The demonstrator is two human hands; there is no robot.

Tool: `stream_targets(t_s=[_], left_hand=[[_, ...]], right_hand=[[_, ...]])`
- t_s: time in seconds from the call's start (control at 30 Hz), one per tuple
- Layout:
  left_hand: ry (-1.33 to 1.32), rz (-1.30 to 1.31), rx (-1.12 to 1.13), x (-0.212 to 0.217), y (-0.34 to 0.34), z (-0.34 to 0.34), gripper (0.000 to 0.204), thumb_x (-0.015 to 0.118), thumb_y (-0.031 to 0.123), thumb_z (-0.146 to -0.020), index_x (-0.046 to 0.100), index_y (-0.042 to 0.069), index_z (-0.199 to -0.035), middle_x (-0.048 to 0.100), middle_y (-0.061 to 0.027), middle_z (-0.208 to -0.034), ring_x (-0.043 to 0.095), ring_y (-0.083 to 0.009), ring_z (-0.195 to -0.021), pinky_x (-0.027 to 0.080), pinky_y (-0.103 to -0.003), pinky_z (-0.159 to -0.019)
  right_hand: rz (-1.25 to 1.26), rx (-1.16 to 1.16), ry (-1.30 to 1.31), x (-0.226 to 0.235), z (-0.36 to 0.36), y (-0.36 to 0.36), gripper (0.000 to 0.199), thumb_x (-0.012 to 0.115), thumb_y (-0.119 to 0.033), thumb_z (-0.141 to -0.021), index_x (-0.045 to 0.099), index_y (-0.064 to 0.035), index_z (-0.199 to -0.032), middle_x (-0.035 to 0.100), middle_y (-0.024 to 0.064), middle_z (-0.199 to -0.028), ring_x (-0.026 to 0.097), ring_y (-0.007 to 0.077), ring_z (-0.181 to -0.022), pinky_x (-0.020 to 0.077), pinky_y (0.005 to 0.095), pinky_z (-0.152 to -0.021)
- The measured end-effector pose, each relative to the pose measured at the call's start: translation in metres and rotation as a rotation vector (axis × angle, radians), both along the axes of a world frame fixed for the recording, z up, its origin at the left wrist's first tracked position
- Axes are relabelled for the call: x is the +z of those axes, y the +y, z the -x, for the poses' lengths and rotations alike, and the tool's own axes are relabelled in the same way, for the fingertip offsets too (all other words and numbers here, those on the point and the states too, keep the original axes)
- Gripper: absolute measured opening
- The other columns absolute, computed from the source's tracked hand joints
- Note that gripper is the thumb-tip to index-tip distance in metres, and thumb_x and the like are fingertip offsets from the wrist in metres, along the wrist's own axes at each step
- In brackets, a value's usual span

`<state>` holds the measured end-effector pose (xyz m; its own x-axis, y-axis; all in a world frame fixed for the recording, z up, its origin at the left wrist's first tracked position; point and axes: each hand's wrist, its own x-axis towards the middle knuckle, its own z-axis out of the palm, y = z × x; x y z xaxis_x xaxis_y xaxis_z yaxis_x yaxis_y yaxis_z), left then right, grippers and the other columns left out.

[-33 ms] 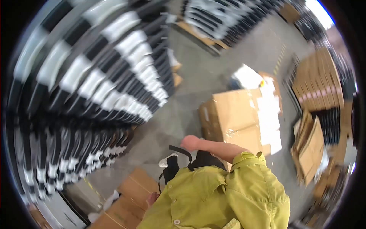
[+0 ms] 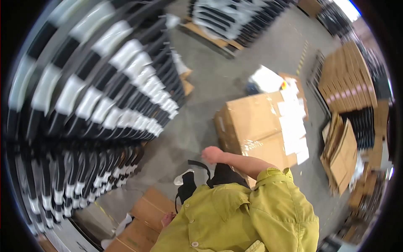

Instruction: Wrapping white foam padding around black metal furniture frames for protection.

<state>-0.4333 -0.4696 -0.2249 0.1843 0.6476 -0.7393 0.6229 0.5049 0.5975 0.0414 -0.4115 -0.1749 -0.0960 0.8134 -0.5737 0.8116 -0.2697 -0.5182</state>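
Observation:
My right hand (image 2: 213, 154) is held out in front of my body, curled into a loose fist, with nothing showing in it. It hangs over the near left side of a large taped cardboard box (image 2: 252, 122), seemingly apart from it. A black strap (image 2: 200, 164) dangles from my waist just beside that hand; I see no grip on it. Low at my left side, my left hand (image 2: 168, 219) is partly covered by my yellow-green jacket (image 2: 218, 218), and its fingers are too hidden to read. Brown cardboard (image 2: 153, 206) lies below and beyond it.
Tall stacks of black parts with white wrapping (image 2: 105, 96) line the left. White sheets (image 2: 291, 122) lie on the box. A wrapped load on a wooden pallet (image 2: 210, 33) stands ahead. To the right are stacked cartons (image 2: 346, 82) and leaning flattened cardboard (image 2: 340, 155). Grey floor (image 2: 201, 105) runs between.
The surroundings have slid slightly left in view as I turn or move. My right hand has shifted a little to the right and up. My left hand looks much the same.

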Motion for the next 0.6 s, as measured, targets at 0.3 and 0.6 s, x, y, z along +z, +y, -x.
stream_targets(t_s=[0.3,0.6], left_hand=[[-0.195,0.248,-0.517,-0.010,0.077,-0.189,0.024,0.052,0.021,-0.082,0.057,-0.001,-0.076,0.052,0.0016,-0.064,0.045,-0.0073,-0.059,0.036,-0.022,-0.054],[0.258,0.158,-0.848,0.100,0.097,-0.349,0.020,0.053,0.018,-0.082,0.056,-0.002,-0.082,0.056,-0.0028,-0.064,0.050,-0.0102,-0.057,0.042,-0.023,-0.054]], right_hand=[[-0.181,-1.389,-0.064,-0.041,-0.153,-0.228,0.018,0.056,-0.016,-0.072,0.058,-0.0041,-0.086,0.061,0.0118,-0.076,0.059,0.0229,-0.071,0.0467,0.0337,-0.064],[-0.244,-2.601,-0.374,-0.103,-0.205,-0.416,0.045,0.071,-0.024,-0.062,0.050,0.0015,-0.092,0.056,0.0111,-0.077,0.056,0.0209,-0.070,0.0448,0.0312,-0.062]])
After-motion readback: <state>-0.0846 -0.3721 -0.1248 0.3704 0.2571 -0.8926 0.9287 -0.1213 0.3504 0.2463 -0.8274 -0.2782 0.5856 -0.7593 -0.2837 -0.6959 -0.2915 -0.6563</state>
